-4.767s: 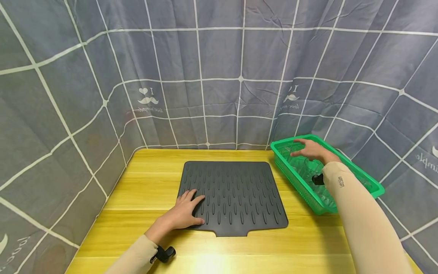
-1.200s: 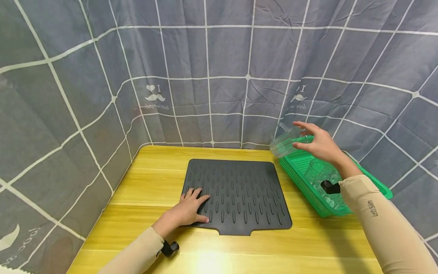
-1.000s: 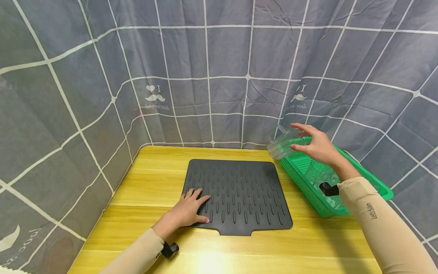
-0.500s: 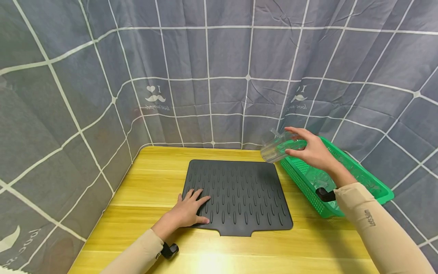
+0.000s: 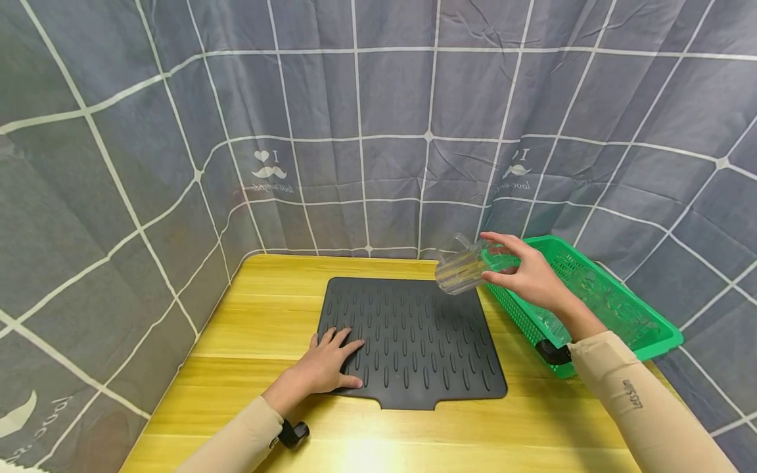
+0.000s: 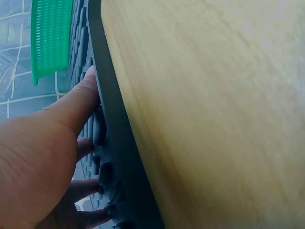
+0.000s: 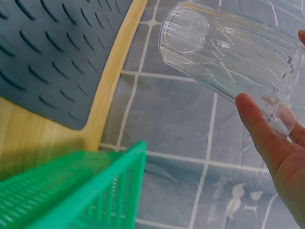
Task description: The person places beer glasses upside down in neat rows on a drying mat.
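My right hand (image 5: 532,272) holds a clear faceted glass mug (image 5: 460,270) near its rim, between thumb and fingers. The mug is tilted in the air, its base pointing left over the far right corner of the black ribbed mat (image 5: 408,335). A handle seems to stick up from its upper side. In the right wrist view, the thumb lies along the wall of the mug (image 7: 224,45). My left hand (image 5: 325,361) rests with spread fingers on the mat's near left part; in the left wrist view, the thumb (image 6: 81,100) lies at the mat's edge.
A green perforated basket (image 5: 508,305) stands right of the mat under my right forearm, with several clear glasses (image 5: 609,299) inside. The wooden table (image 5: 260,289) extends around the mat. A grey curtain (image 5: 384,164) with white lines hangs behind and at both sides.
My right hand has lifted the mug out of the basket and carried it left and slightly down toward the mat. My left hand has stayed on the mat.
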`<state>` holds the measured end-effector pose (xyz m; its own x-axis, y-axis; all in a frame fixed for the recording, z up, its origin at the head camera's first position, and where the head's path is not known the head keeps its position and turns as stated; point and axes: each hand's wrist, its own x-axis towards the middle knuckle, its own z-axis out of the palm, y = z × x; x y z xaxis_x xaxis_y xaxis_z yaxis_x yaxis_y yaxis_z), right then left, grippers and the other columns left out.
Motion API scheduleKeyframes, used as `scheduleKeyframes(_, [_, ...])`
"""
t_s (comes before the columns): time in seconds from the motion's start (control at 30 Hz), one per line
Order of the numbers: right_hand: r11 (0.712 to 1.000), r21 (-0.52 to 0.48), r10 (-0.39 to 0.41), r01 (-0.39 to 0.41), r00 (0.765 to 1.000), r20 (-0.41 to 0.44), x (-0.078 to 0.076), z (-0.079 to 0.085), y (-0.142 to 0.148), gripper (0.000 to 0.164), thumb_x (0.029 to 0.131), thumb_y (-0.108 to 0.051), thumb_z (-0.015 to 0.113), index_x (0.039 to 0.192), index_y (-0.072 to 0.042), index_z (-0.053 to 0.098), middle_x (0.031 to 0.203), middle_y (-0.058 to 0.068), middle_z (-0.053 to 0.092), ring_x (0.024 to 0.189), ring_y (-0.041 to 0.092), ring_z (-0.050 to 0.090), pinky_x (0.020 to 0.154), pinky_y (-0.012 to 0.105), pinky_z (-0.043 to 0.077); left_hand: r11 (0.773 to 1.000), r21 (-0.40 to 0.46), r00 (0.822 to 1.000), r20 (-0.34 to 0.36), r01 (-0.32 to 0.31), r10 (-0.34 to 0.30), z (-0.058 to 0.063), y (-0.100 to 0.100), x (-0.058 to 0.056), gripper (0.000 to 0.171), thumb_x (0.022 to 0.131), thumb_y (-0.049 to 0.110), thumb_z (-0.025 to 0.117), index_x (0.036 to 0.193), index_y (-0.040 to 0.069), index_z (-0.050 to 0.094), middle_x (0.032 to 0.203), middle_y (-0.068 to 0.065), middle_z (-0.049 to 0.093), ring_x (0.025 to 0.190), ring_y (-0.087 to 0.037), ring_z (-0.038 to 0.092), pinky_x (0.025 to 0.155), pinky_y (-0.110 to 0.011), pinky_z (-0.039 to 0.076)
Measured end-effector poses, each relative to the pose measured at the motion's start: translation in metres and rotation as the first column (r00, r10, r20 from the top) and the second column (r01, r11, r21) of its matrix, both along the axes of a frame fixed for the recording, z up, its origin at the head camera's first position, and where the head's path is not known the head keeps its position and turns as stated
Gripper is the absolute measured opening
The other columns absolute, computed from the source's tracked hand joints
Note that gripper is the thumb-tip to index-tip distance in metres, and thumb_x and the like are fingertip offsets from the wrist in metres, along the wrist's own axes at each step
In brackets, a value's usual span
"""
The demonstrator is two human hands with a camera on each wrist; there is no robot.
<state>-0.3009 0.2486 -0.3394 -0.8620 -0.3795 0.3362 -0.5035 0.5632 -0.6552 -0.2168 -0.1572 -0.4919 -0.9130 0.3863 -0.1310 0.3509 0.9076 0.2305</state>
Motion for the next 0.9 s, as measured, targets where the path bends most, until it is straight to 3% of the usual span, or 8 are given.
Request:
scheduleKeyframes(0.2, [0.999,-0.049,0.005,-0.004,1.000,0.028,0.007,-0.010,-0.007,0.068,0.090,-0.026,0.078,0.150,-0.035,0.045,0.153,0.001,0.045,0.132,0.028,0.053,0.084,0.021,0.055,1.000,0.008,1.000,0.005,0.000,0.000,0.000,0.000,0.000,0.083,0.083,0.062,0.071,0.153,0.025,0.046,0.162,-0.016,0.030,0.148,-0.048,0.026,0.113,-0.074,0.021])
scheduleKeyframes(0.43, [0.992,-0.126,0.028,-0.016,0.995,0.092,0.012,-0.020,-0.015,0.069,0.092,-0.025,0.076,0.152,-0.034,0.043,0.154,0.002,0.044,0.133,0.028,0.052,0.092,0.035,0.055,1.000,0.010,1.000,-0.011,0.011,-0.011,-0.002,-0.001,-0.001,0.084,0.083,0.062,0.072,0.153,0.024,0.046,0.161,-0.017,0.032,0.147,-0.049,0.027,0.111,-0.075,0.023])
scheduleKeyframes(0.7, [0.969,-0.242,0.086,-0.051,0.987,0.138,0.018,-0.037,-0.020,0.070,0.094,-0.016,0.073,0.155,-0.028,0.041,0.152,0.011,0.045,0.133,0.033,0.051,0.090,0.024,0.054,1.000,-0.001,1.000,-0.026,0.016,-0.016,0.001,0.002,-0.004,0.084,0.081,0.060,0.077,0.150,0.021,0.050,0.159,-0.019,0.035,0.147,-0.047,0.029,0.110,-0.075,0.026])
scheduleKeyframes(0.9, [0.955,-0.291,0.108,-0.055,0.980,0.170,0.020,-0.051,-0.025,0.070,0.094,-0.015,0.073,0.155,-0.027,0.041,0.154,0.014,0.042,0.133,0.038,0.049,0.088,0.028,0.057,1.000,0.008,0.999,-0.020,0.028,-0.027,0.005,0.006,-0.005,0.084,0.082,0.056,0.078,0.152,0.021,0.048,0.159,-0.018,0.035,0.147,-0.046,0.029,0.112,-0.069,0.030])
